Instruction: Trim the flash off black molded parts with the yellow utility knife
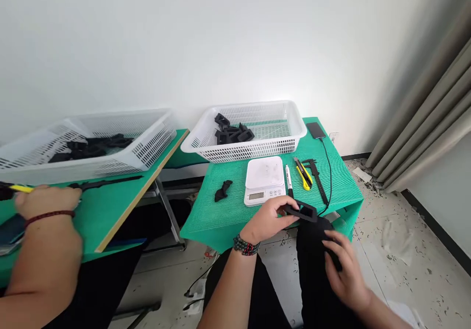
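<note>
The left hand [273, 219] grips a black frame-shaped part [305, 216] between thumb and fingers at the near edge of the green tabletop [206, 218]; the right hand [345, 272], its fingers slack and parted around nothing, lies over the dark trouser leg [312, 250]. Beyond, from left to right: small black piece [222, 191], white scale [265, 173], marker [289, 178], yellow cutter [303, 175], caliper [319, 182]. Behind the scale, a white basket [253, 149] contains further black parts [232, 135].
</note>
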{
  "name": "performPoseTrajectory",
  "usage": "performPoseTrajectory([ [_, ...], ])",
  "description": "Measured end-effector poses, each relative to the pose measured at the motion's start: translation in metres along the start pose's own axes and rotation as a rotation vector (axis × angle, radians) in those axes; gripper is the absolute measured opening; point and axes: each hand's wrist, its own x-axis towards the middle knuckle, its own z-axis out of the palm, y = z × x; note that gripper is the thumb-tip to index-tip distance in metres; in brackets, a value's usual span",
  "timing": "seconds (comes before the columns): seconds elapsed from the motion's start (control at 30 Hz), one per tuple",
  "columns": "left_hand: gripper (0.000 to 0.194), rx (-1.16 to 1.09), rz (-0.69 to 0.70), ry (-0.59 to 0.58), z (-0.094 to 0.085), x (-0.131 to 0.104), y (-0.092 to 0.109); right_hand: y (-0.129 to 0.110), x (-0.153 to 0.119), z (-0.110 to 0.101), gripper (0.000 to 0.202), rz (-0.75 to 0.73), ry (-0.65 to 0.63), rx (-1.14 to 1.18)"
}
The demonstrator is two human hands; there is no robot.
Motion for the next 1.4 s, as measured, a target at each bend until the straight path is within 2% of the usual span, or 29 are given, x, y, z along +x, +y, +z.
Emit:
performPoseTrajectory([
  [0.1,0.025,0.047,-0.093,0.357,0.011,-0.026,-0.010,0.014,-0.028,0.006,0.038,0.132,0.041,-0.009],
  [0.2,0.041,-0.012,-0.176,0.653,0.021,-0.065,-0.026,0.031,-0.028,0.005,0.027,0.143,0.053,-0.023],
  [0.23,0.043,-0.020,-0.200,0.719,0.024,-0.078,-0.031,0.035,-0.025,0.003,0.025,0.132,0.037,-0.028],
  [0.37,0.048,0.001,-0.261,0.803,0.029,-0.123,-0.043,0.044,-0.019,-0.003,0.024,0.113,-0.034,-0.036],
  [0.47,0.050,0.024,-0.269,0.867,0.023,-0.137,-0.048,0.055,-0.008,-0.004,0.022,0.104,-0.046,0.013],
  [0.57,0.051,0.051,-0.234,0.973,0.012,-0.131,-0.057,0.079,0.037,0.000,0.021,0.151,-0.014,0.068],
  [0.63,0.050,0.067,-0.203,1.014,0.000,-0.116,-0.064,0.101,0.090,0.007,0.027,0.290,-0.015,0.065],
  [0.67,0.049,0.074,-0.192,1.020,-0.007,-0.107,-0.068,0.114,0.121,0.012,0.031,0.409,-0.038,0.019],
  [0.7,0.048,0.081,-0.181,1.024,-0.014,-0.096,-0.072,0.127,0.155,0.019,0.036,0.467,-0.050,-0.012],
  [0.83,0.046,0.085,-0.168,1.066,-0.039,-0.054,-0.086,0.178,0.279,0.059,0.051,0.632,-0.111,-0.126],
  [0.93,0.043,0.104,-0.204,1.066,-0.048,-0.044,-0.095,0.207,0.342,0.096,0.064,0.778,-0.155,-0.272],
  [1.03,0.038,0.110,-0.269,1.035,-0.049,-0.053,-0.102,0.228,0.376,0.128,0.075,0.857,-0.192,-0.379],
  [1.13,0.034,0.090,-0.293,0.998,-0.050,-0.067,-0.105,0.245,0.391,0.147,0.074,0.895,-0.206,-0.469],
  [1.3,0.029,0.111,-0.277,0.961,-0.049,-0.067,-0.100,0.269,0.405,0.153,0.076,0.931,-0.242,-0.570],
  [1.4,0.028,0.146,-0.265,0.967,-0.046,-0.062,-0.097,0.273,0.407,0.149,0.077,0.920,-0.287,-0.583],
])
